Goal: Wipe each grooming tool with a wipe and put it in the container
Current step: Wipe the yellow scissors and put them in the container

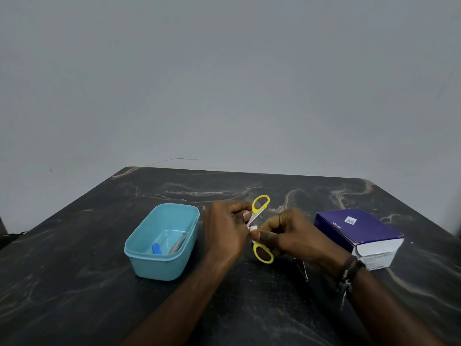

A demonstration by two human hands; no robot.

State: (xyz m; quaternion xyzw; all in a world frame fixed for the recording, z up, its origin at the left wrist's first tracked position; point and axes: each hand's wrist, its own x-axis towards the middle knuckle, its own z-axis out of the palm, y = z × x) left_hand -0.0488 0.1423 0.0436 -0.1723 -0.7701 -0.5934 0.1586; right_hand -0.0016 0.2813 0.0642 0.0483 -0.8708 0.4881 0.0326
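Note:
Small scissors (260,205) with yellow finger loops and white shanks are held above the dark marble table. My left hand (225,232) grips them near the upper loop, and their blades are hidden behind my hands. My right hand (291,237) pinches a small white wipe (254,229) against the shank by the lower loop. To the left stands the light blue container (139,248), holding a blue tool (157,248) and a metal tool (177,243).
A purple and white box (359,229) lies at the right of the table (74,270). A metal tool (303,269) lies on the table under my right wrist, partly hidden. A grey wall rises behind the table's far edge.

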